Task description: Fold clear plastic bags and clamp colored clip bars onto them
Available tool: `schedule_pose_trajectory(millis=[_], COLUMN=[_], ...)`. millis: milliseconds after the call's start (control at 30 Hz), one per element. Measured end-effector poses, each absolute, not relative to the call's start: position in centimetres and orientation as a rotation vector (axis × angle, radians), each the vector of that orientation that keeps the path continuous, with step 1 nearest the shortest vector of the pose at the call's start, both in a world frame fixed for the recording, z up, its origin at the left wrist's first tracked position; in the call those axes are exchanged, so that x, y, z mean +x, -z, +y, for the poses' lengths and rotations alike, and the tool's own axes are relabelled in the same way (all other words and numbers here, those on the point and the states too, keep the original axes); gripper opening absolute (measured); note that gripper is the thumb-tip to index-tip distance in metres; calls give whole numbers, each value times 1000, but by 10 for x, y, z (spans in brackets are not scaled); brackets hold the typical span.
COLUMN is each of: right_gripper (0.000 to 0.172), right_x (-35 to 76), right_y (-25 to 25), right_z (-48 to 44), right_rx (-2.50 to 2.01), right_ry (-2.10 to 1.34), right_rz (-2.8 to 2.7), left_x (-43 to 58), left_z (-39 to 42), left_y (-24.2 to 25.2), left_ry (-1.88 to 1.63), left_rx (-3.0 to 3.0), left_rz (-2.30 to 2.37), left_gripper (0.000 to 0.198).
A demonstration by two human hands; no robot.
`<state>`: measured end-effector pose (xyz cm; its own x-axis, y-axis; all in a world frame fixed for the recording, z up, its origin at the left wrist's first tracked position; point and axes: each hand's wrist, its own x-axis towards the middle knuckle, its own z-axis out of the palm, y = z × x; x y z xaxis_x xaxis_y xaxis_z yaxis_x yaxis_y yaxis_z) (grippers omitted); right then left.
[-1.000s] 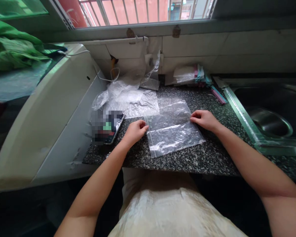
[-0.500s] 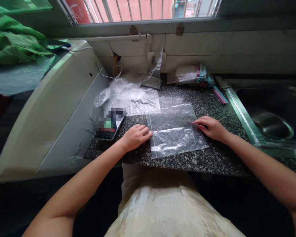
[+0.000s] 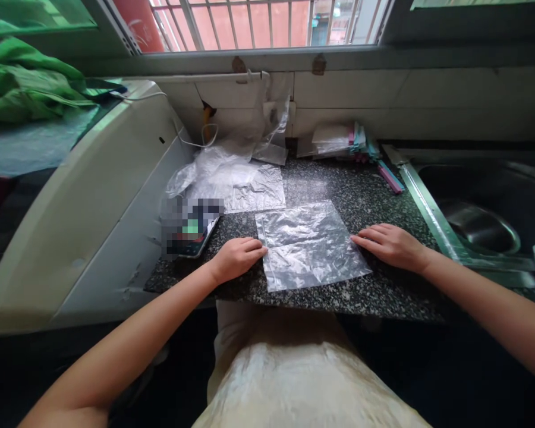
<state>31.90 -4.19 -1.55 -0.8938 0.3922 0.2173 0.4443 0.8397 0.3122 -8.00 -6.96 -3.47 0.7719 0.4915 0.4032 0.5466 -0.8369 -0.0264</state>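
A clear, flat plastic bag [image 3: 310, 246] lies on the speckled dark counter [image 3: 401, 291] in front of me. My left hand [image 3: 241, 257] pinches the bag's left edge, its fingers bent together. At the right edge of the bag is my right hand [image 3: 386, 244], fingers close together and the tips at the bag's side. Behind the bag, to the left, more crumpled clear plastic [image 3: 232, 178] is spread on the counter. A phone [image 3: 196, 235], partly blurred out, rests left of my left hand.
Blue and pink strips [image 3: 361, 142] lie with a stack of clear packets [image 3: 327, 141] near the wall. A metal sink [image 3: 481, 226] is on the right. A white appliance [image 3: 116, 196] stands at the left, green cloth [image 3: 27, 83] beyond it.
The bag looks more wrinkled and glossy across its surface. My right hand has shifted slightly outward and its fingers look straighter. The whole view has moved a little.
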Motion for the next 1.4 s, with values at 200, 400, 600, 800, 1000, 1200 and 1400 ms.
schedule_pose_trajectory(millis=[200,400,600,800,1000,1200,1400], right_gripper=[32,23,22,19,29,39,40], right_x=[313,293,283,283,282,270,259], right_y=[19,21,28,27,28,21,16], right_z=[-48,-61,-74,-74,-69,-65,-64], right_rx=[-708,-639,-662,-829,-1146,-1387,-1666], right_ry=[508,400,188,-205,-424,-534,-530], right_rz=[-2813,-2744,-2611,-2505,-2378,-2329,-2274], left_x=[-86,-86,-83,-75,-68,-60,-51], left_z=[-86,-101,-118,-128,-127,-125,-124], left_y=[32,33,35,37,36,33,34], left_ry=[930,1030,864,855,1056,1015,742], left_rx=[-2810,-2797,-2833,-2803,-2724,-2617,-2379], left_rz=[-1040,-1086,-1106,-1359,-1749,-2077,-2216], left_gripper=[22,18,19,19,22,23,23])
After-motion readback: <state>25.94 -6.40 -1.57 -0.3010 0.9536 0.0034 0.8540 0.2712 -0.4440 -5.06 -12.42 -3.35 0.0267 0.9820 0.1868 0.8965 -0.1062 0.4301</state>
